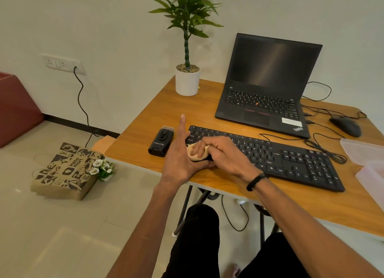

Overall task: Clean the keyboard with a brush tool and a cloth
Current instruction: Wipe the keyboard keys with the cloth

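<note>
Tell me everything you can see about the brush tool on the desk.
The brush tool is a small black block, seemingly plastic, with pale bristles at its far end, a recessed slot on top and small white lettering nearer the person. It lies flat on the wooden desk, just left of the keyboard and apart from it. Neither hand holds it; the left hand is right beside it.

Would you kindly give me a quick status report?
Right hand wiping keyboard with cloth. Left hand open, bracing keyboard's end. Brush tool idle alongside.
</note>
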Tool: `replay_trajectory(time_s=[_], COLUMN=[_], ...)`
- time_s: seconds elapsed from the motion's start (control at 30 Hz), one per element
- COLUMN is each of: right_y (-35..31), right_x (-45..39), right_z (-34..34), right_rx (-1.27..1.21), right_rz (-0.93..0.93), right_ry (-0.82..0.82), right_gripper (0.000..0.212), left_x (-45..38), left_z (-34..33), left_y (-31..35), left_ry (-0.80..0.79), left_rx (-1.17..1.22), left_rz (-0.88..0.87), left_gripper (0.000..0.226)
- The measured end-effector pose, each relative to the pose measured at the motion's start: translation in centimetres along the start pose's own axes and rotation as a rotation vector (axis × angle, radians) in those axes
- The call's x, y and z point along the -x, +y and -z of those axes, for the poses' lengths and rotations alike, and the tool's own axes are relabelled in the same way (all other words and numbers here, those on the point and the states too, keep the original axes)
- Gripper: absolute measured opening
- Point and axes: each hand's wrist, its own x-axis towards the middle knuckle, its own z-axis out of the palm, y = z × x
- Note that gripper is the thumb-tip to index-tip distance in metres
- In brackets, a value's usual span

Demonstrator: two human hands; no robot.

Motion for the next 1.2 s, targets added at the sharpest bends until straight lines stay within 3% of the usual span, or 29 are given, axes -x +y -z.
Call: replay_trajectory(time_s=[0.33, 0.67, 1.2], right_y=[2.1, 4.4, 4.3], right_x=[3.0, 7.3, 9.5], right_z=[2.6, 6.4, 12.6], right_rx=[-0.090, -0.047, 0.079], right_rz=[-0.037, -0.085, -0.334], right_ry=[0.107, 0.183, 0.094], right_gripper=[0.035, 0.034, 0.036], left_x=[-0.1, -0.1, -0.3], left_z=[-0.5, -0.4, -0.1], left_y=[0.3, 0.6, 0.6], left_ry=[-0.017, 0.012, 0.002], left_rx=[-0.151, -0.120, -0.081], left_rz=[0.066, 0.108, 0.139], left_gripper=[0.149, 0.147, 0.136])
